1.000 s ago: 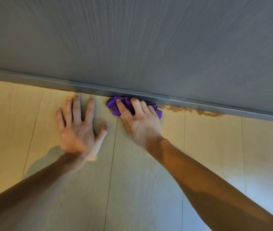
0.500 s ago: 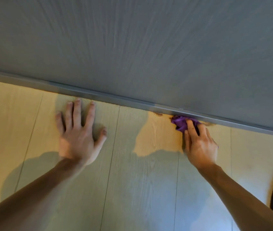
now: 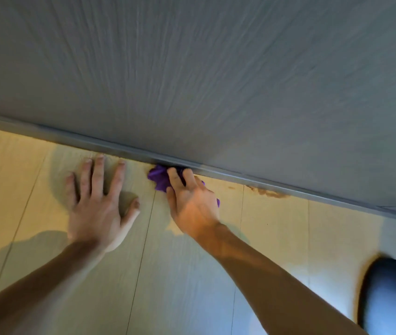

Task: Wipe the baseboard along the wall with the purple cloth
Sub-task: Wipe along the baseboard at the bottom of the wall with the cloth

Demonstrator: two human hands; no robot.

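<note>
A narrow grey baseboard (image 3: 252,178) runs diagonally across the view where the grey wall meets the pale wood-look floor. My right hand (image 3: 192,201) presses a crumpled purple cloth (image 3: 159,178) against the baseboard near the middle of the view; most of the cloth is hidden under my fingers. My left hand (image 3: 98,206) lies flat on the floor just left of it, fingers spread, holding nothing. A brown smear (image 3: 268,193) sits on the floor along the baseboard to the right of the cloth.
The grey wood-grain wall (image 3: 216,81) fills the upper half. Light floor planks (image 3: 192,286) stretch below. A dark rounded shape (image 3: 390,296), blurred, sits at the lower right corner.
My right hand has slid the purple cloth back to the left along the baseboard, close to my left hand. The left hand has stayed flat on the floor.
</note>
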